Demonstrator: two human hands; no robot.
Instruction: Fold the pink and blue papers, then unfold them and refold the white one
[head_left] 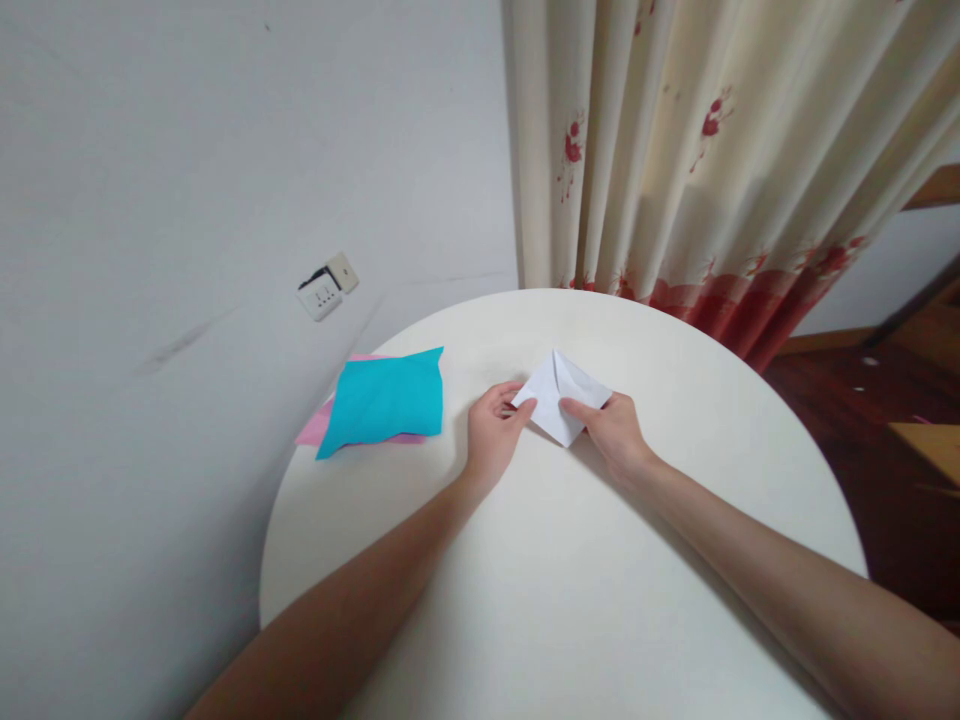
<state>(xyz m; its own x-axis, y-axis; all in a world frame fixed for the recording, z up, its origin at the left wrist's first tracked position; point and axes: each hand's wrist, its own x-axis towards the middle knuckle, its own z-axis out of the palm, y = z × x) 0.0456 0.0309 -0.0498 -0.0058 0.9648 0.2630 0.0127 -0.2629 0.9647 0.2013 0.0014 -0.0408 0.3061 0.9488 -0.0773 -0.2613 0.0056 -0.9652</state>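
A small folded sheet of white paper is held just over the table, one corner pointing away from me and one toward me. Crease lines and a folded flap show near its far corner. My left hand pinches the left corner, thumb on top and fingers partly behind the sheet. On the other side my right hand grips the right part, its thumb lying flat across the top face. The fingers of that hand are mostly hidden under the paper.
The round white table stands against a white wall. Blue paper lies over pink paper at the table's left edge. A wall socket sits beyond it. A cream and red curtain hangs behind the table.
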